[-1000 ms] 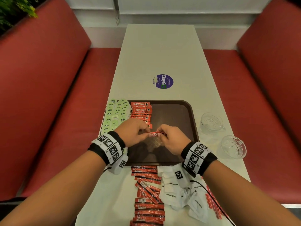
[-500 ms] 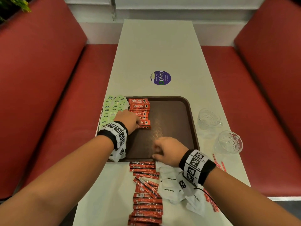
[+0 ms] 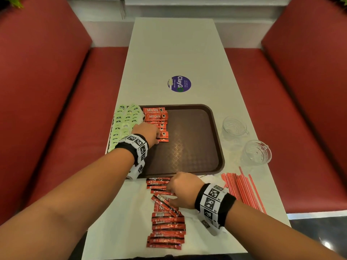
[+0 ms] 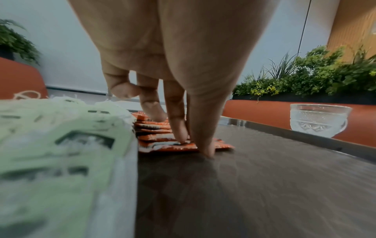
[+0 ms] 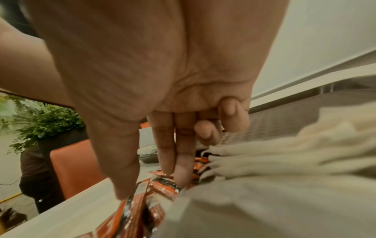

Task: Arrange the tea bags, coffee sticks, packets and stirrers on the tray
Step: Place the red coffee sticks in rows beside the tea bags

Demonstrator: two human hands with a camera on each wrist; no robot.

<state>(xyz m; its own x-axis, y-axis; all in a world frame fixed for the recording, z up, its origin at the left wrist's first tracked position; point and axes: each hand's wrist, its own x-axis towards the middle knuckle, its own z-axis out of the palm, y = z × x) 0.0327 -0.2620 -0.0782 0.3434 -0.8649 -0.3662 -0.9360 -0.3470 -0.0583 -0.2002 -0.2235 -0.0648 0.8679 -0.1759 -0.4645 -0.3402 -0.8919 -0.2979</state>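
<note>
Worktop [image 3: 174, 53]: white, carrying everything I work with.
Tray [image 3: 195, 147]: brown; green tea bags [image 3: 124, 126] line its left edge, coffee sticks [image 3: 156, 121] stacked beside them.
Loose sticks [image 3: 167, 229]: row on the worktop near me, white packets [image 5: 284, 161] and stirrers [image 3: 242, 188] to their right.
My left hand [image 3: 148, 134]: straight fingers pressing the tray's nearest stick.
My right hand [image 3: 183, 190]: thumb and fingertips closing on a loose stick.

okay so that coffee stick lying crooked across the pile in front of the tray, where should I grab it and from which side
Pinch the crooked coffee stick by its long edges near the middle, coming straight down from above. It lies flat and slanted on top of the other sticks, so nothing covers it. The right hand is already right beside it.
</note>
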